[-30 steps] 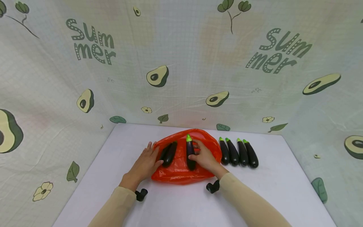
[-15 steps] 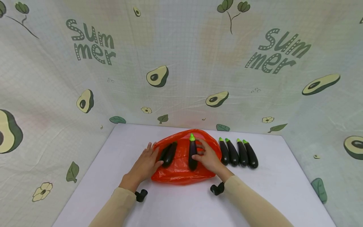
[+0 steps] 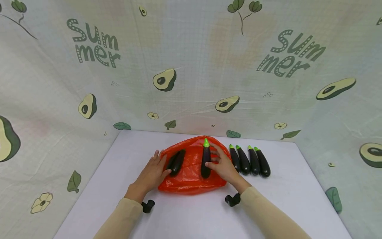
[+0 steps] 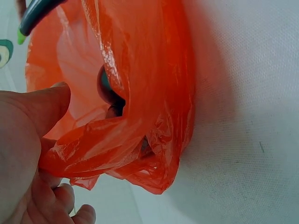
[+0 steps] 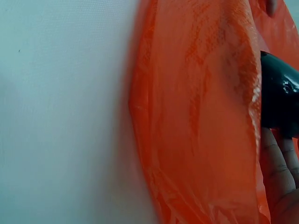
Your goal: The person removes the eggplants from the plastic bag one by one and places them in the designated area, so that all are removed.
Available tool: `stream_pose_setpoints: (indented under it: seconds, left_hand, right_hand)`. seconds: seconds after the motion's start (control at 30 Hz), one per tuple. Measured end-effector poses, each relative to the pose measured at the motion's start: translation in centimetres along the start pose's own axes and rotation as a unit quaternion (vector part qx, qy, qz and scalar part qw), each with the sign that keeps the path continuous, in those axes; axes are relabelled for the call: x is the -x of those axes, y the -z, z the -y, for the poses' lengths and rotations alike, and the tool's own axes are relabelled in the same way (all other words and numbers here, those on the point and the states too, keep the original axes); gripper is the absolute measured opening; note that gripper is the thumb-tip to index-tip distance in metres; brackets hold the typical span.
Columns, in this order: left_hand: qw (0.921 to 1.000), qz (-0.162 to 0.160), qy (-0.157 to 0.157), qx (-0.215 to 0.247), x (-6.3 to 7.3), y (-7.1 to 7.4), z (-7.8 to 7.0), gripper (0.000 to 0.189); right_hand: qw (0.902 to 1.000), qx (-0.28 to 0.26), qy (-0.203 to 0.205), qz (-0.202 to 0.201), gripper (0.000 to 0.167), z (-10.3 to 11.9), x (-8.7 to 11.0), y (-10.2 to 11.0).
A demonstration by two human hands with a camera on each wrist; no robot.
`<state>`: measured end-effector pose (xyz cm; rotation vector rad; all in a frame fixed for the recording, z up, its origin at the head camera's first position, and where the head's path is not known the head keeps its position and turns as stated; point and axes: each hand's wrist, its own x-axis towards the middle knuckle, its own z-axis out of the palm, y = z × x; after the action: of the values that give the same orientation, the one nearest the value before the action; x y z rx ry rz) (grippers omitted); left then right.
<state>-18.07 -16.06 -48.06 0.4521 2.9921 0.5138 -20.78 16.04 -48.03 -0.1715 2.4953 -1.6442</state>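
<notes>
A red plastic bag (image 3: 191,190) lies open on the table. My left hand (image 3: 150,173) holds its left rim; in the left wrist view the film passes between the thumb (image 4: 55,100) and the curled fingers. Two dark eggplants (image 3: 179,162) lie inside the bag near that hand. My right hand (image 3: 223,167) grips another eggplant (image 3: 206,162) over the bag's right half, thumb in front and fingers along its side. The bright green stem end points away from me. In the right wrist view, the bag's side hides part of this eggplant (image 5: 280,93).
Right of the bag, several eggplants (image 3: 254,161) lie in a row on the white table (image 3: 191,219), green ends toward the back. A printed cloth (image 3: 191,49) with avocados hangs behind and at both sides.
My right hand has shifted to the right with the eggplant, across the bag. The left hand keeps its place at the rim. The head view has turned slightly.
</notes>
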Motion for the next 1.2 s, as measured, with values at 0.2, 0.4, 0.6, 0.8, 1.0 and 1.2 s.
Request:
stream_pose_setpoints:
  seconds: [0.2,0.4,0.6,0.8,1.0,1.2]
  left_hand:
    - [1.0,-0.002,-0.001,-0.002,-0.1,-0.1,0.0,0.079]
    - [0.9999,-0.008,-0.006,-0.005,-0.2,-0.1,0.0,0.079]
    - [1.0,-0.005,-0.002,-0.001,-0.3,-0.3,0.0,0.079]
    - [1.0,-0.001,0.003,0.002,-0.3,-0.4,0.0,0.08]
    - [1.0,0.002,0.006,0.006,-0.3,-0.3,-0.2,0.08]
    - [1.0,0.005,0.007,0.005,-0.2,-0.3,-0.2,0.08]
  right_hand:
    - [0.9997,0.017,0.016,-0.007,0.08,0.0,0.2,0.7]
    - [0.9992,0.018,0.033,-0.012,0.082,-0.1,0.3,1.3]
    - [0.9991,0.02,0.032,-0.018,0.083,0.0,0.6,1.8]
    - [0.999,0.024,0.026,-0.026,0.082,0.3,0.9,2.6]
    - [0.9987,0.034,0.021,-0.033,0.082,0.1,1.1,3.6]
    - [0.9981,0.047,0.023,-0.035,0.084,0.0,1.2,4.5]
